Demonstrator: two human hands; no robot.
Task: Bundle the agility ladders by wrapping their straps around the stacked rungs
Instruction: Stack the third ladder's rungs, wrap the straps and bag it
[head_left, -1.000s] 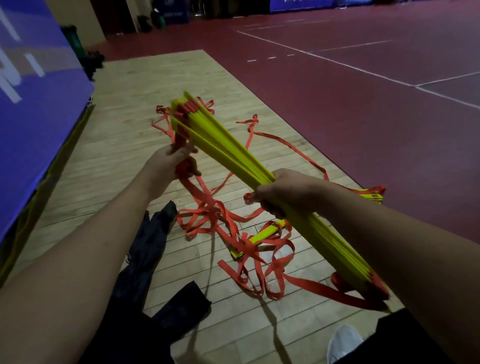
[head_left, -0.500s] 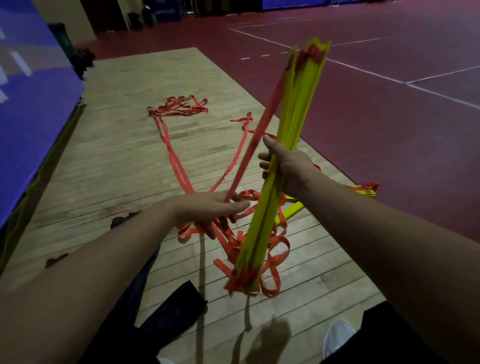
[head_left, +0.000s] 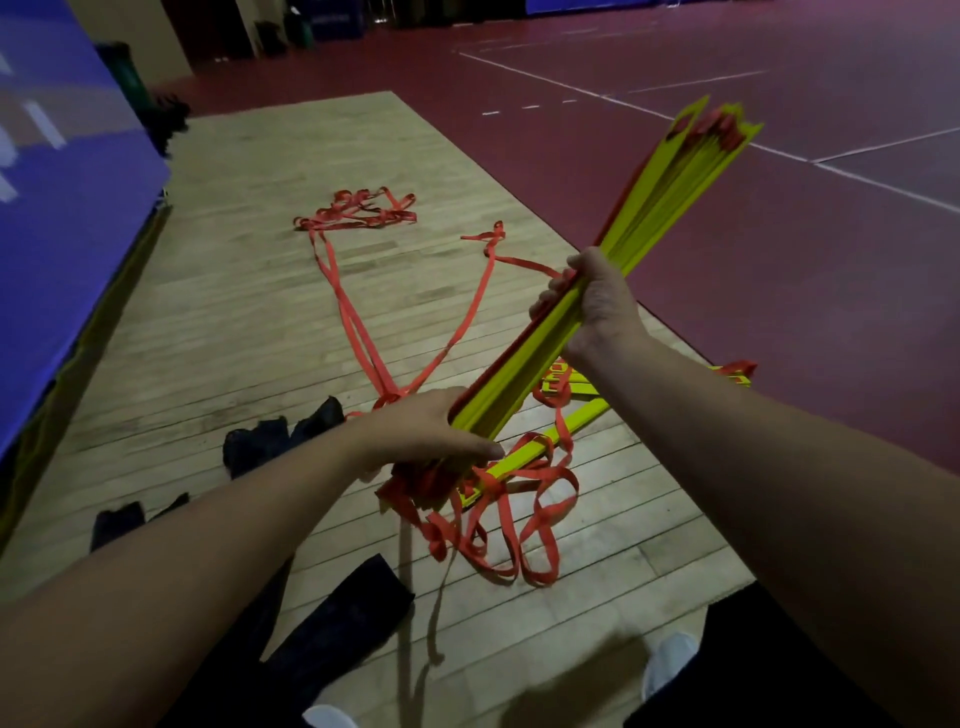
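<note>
A stack of yellow rungs (head_left: 670, 192) slants from lower left up to the upper right, held above the floor. My right hand (head_left: 597, 306) grips the stack near its middle. My left hand (head_left: 431, 431) grips its lower end, where orange straps bunch together. Loose orange straps (head_left: 519, 525) hang from that end in loops onto the floor. Two long straps (head_left: 353, 322) run away across the wood to a tangled pile (head_left: 363, 210). More yellow rungs (head_left: 571, 421) lie on the floor under the stack.
Dark cloth bags (head_left: 280, 436) lie on the wooden floor (head_left: 249, 291) to the left and near my feet. A blue padded wall (head_left: 57, 208) stands along the left. Red court flooring (head_left: 727, 260) stretches to the right. White shoe tips (head_left: 670, 660) show at the bottom.
The rung stack swung from pointing far left, through upright, to leaning right. My left hand went from the strap end, to loose straps, to gripping the stack's lower end.
</note>
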